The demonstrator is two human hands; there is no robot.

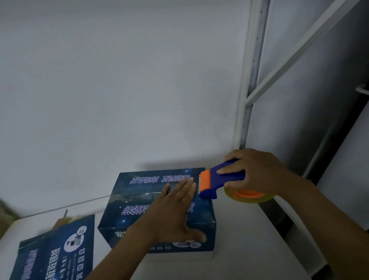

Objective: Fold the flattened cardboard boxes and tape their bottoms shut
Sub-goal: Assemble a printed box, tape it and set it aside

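The folded cardboard box (123,204), dark blue with white printing, stands on the white worktop (235,242) with its closed flaps facing up. A strip of clear tape (135,195) runs along the seam across the top of the box.

The left hand (173,211) lies flat on top of the box, fingers straight and together, pressing down over the right part of the seam; its thumb hangs over the box's near edge. The right hand (258,175) is closed around the handle of a blue and orange tape dispenser (226,179), held at the box's far right corner with the orange blade end touching or just off the box's right edge, close beside the left fingertips. The roll of clear tape (250,195) on its orange hub sits under that hand, just right of the box.

Left of the box, near but apart from it, a flattened box (58,255) of the same print lies on the worktop, with a brown cardboard edge showing behind it. Behind the box rises a plain white wall (114,79), and to the box's right rear stands a white metal shelf upright (249,95) with a slanted brace.
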